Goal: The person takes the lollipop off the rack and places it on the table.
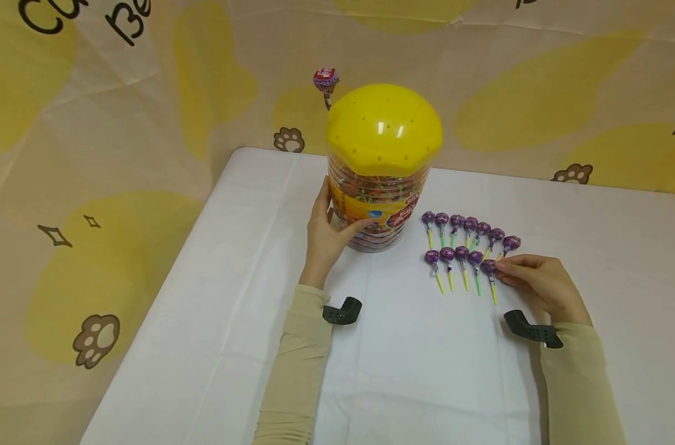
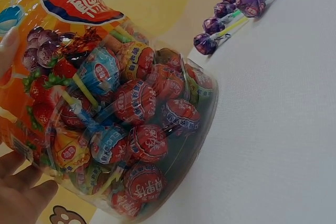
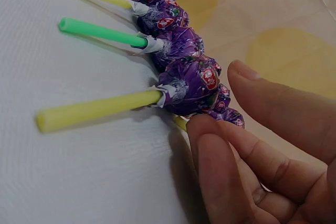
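Note:
A clear plastic jar (image 1: 379, 185) with a yellow domed lid stands at the back middle of the white table (image 1: 232, 321), packed with wrapped lollipops (image 2: 142, 129). My left hand (image 1: 337, 225) grips its left side, thumb across the front label and fingers (image 2: 21, 192) under its base edge. To the right of the jar, purple lollipops (image 1: 471, 225) lie in two rows with yellow and green sticks. My right hand (image 1: 507, 272) rests at the right end of the near row. Its index fingertip (image 3: 207, 129) touches the last purple lollipop (image 3: 189, 85), with the thumb held apart above it.
One purple lollipop (image 1: 326, 80) stands upright behind the jar lid. A yellow-patterned cloth backdrop (image 1: 120, 123) hangs behind and left of the table. Black wrist mounts (image 1: 342, 311) sit on both sleeves.

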The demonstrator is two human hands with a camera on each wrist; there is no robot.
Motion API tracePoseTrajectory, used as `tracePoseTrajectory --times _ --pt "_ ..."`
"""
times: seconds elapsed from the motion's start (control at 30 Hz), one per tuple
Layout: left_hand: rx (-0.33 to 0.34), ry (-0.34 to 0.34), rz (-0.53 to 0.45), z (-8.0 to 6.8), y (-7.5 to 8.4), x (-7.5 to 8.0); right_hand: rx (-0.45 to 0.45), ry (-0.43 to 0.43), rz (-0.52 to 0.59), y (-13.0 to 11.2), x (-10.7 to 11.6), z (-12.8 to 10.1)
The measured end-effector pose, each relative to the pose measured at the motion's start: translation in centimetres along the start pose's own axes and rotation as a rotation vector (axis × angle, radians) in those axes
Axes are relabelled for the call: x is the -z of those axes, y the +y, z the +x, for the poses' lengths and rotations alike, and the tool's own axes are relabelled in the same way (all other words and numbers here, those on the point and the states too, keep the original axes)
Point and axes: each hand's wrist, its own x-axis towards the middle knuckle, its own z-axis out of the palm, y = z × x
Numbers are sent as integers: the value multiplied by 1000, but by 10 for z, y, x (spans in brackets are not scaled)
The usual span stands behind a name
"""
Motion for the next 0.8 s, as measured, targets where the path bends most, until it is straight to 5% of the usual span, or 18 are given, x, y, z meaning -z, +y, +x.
tracePoseTrajectory --times 0.2,0.57,0.8 --pt "-12 -4 -11 -1 0 1 68 38 21 -2 2 -4" --pt "3 -4 -11 -2 2 1 263 85 240 -4 2 -3" --pt "0 -5 -15 -2 3 1 341 86 346 -28 -14 -16"
